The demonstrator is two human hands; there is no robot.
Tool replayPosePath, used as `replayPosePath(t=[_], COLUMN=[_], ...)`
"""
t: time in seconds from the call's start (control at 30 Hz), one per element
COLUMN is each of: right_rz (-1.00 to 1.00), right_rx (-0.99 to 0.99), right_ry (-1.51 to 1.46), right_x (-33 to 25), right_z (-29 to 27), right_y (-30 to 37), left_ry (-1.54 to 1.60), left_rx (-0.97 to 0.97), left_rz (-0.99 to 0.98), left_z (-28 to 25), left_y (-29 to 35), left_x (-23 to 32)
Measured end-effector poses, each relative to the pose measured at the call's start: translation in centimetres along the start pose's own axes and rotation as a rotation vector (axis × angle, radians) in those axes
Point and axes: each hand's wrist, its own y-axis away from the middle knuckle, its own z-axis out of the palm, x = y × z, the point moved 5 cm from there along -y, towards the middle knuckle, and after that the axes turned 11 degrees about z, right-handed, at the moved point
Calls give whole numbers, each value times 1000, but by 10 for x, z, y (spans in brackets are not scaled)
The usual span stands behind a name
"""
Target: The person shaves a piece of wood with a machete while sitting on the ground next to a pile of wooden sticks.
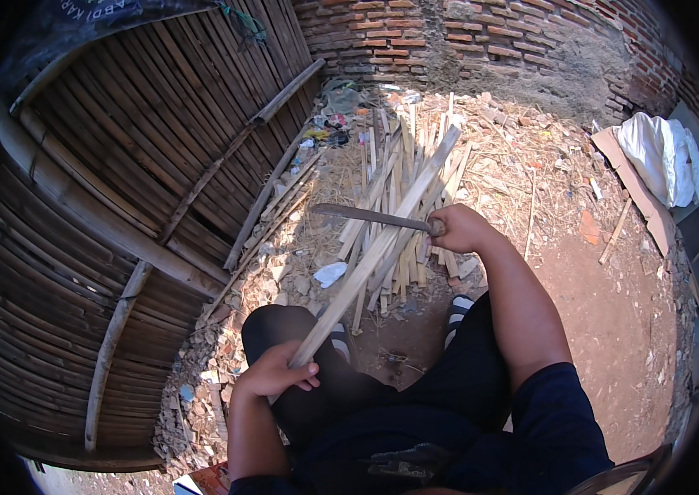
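My left hand (277, 371) is closed round the near end of a long pale wooden slat (363, 271). The slat slants away from me to the upper right, over a heap of cut wood strips (406, 173). In my right hand (458, 228) is the handle of a machete (374, 217), its dark blade pointing left. The blade lies across the slat near its middle; whether it touches the wood I cannot tell. My fingers hide most of the handle.
On the left stands a bamboo slat wall (118, 181); a brick wall (465, 37) closes the far side. A white sack (661, 157) rests on cardboard (632, 186) at the right. Rubble, straw and a white scrap (330, 274) litter the ground. My knees flank the near end of the heap.
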Motion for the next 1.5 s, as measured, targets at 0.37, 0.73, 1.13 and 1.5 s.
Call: replayPosePath(t=[0.37, 0.73, 1.13, 1.5], right_rz=[13, -7, -9, -2], right_rx=[-34, -16, -6, -20], right_ry=[-6, 6, 11, -2], right_x=[-1, 0, -1, -4], right_z=[2, 3, 4, 4], right_y=[0, -1, -1, 0], left_ry=[-20, -27, -37, -43], left_rx=[-9, -5, 0, 3], left_rz=[0, -5, -6, 0], left_z=[-1, -1, 0, -1], left_y=[1, 0, 1, 1], left_x=[-1, -2, -1, -3])
